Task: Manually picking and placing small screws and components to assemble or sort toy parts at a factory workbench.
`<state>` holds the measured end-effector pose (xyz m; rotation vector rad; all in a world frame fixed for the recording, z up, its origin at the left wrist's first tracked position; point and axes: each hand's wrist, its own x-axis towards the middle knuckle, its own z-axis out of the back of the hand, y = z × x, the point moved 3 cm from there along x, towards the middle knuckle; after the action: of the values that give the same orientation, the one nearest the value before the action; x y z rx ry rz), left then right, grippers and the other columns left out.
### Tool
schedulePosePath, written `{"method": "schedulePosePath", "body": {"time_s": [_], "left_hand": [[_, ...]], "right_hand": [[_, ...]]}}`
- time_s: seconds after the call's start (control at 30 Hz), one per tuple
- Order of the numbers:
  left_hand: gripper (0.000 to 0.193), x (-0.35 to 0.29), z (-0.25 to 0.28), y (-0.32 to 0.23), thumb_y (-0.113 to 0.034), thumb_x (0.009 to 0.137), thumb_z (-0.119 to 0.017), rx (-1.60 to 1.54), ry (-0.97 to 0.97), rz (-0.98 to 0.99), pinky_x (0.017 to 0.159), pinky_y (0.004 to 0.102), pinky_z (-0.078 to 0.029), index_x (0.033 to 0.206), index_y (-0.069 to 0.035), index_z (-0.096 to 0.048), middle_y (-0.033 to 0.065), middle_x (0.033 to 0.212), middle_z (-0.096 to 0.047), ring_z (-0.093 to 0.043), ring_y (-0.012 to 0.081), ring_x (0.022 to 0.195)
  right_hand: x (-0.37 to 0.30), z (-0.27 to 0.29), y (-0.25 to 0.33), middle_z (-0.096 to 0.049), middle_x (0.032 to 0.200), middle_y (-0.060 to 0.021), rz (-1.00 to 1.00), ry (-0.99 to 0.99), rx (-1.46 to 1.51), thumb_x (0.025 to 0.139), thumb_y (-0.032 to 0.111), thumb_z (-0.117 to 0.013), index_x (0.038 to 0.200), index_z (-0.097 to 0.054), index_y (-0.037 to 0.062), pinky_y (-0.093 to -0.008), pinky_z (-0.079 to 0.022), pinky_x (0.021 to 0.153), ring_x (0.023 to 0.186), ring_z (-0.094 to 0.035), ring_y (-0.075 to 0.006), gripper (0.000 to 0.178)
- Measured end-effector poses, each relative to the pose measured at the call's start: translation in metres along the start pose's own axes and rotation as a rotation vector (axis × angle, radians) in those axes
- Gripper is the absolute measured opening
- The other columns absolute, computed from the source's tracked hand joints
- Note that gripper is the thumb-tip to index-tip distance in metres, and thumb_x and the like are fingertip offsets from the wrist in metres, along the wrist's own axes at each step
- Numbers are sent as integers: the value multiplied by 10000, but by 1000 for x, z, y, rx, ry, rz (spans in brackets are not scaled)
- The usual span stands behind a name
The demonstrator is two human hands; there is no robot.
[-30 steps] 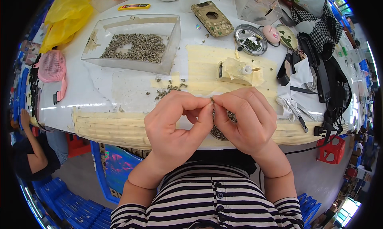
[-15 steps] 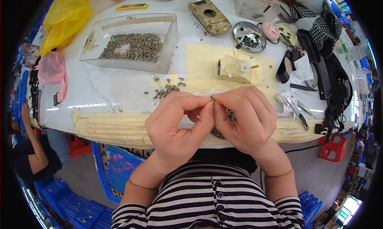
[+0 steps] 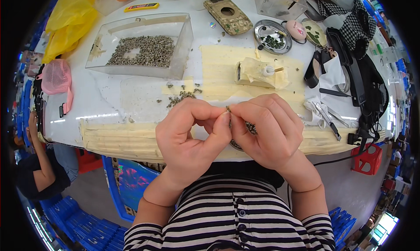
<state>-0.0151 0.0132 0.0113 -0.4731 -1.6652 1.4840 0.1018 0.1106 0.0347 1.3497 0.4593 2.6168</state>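
Here, pinching a tiny, rough olive-brown piece (image 3: 228,109) between the fingertips of the bare left hand (image 3: 181,139) and the bare right hand (image 3: 273,133), with thumb and forefinger drawn together on each. Touching both hands, right where the tips meet, above the cream-taped near edge of the white table (image 3: 103,98). Mostly covered by the fingers, too small to make out in shape. Can see, below the fingertips and partly hidden by the right hand, a round dish (image 3: 236,146) with many small grey-brown pieces in it. Can see also, just beyond the left hand, a loose heap of like pieces (image 3: 181,96); farther off, a clear rectangular plastic bin (image 3: 131,71) with more spread over its floor. Can find, beyond the right hand, a boxy block wrapped in cream tape (image 3: 254,76).
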Motion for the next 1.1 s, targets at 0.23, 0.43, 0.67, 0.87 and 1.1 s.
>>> {"method": "schedulePosePath", "body": {"time_s": [0.23, 0.43, 0.67, 0.87, 1.1], "left_hand": [[90, -6, -7, 2, 55, 816, -727, -161, -77, 133, 597, 212, -458, 862, 2, -670, 22, 779, -625, -559, 69, 654], [115, 0, -5, -9, 73, 794, -734, 312, -76, -283, 580, 238, -474, 869, 11, -671, 66, 771, -646, -587, 116, 624], [113, -4, -3, -1, 71, 796, -731, 159, -36, -146, 588, 238, -474, 871, 12, -671, 60, 778, -645, -585, 113, 632], [87, -5, -4, 1, 67, 820, -713, -42, -48, 33, 636, 219, -469, 877, 16, -670, 43, 814, -637, -573, 84, 696], [76, -5, -2, -3, 51, 861, -692, -139, -36, 202, 675, 205, -482, 926, 31, -656, 42, 848, -649, -584, 62, 732]], "right_hand": [[-2, -1, 1, -598, 741, -88, 7, -21, -11, 662, -36, -728, 882, -643, -22, -316, -506, 538, 617, -602, -233, 236], [-5, -1, -3, -614, 774, -96, 43, -18, -25, 666, -24, -740, 904, -653, -37, -318, -513, 550, 636, -609, -233, 254], [-3, 0, 1, -607, 760, -88, -17, -2, 6, 675, -19, -738, 884, -651, -24, -316, -506, 547, 631, -606, -234, 227], [-3, 1, -1, -603, 751, -79, -38, -13, 33, 667, -27, -739, 881, -652, -16, -314, -501, 545, 623, -602, -227, 231], [-3, -1, -2, -612, 765, -79, 4, -29, 15, 648, -40, -740, 904, -659, -27, -314, -505, 548, 631, -603, -227, 269]]}}
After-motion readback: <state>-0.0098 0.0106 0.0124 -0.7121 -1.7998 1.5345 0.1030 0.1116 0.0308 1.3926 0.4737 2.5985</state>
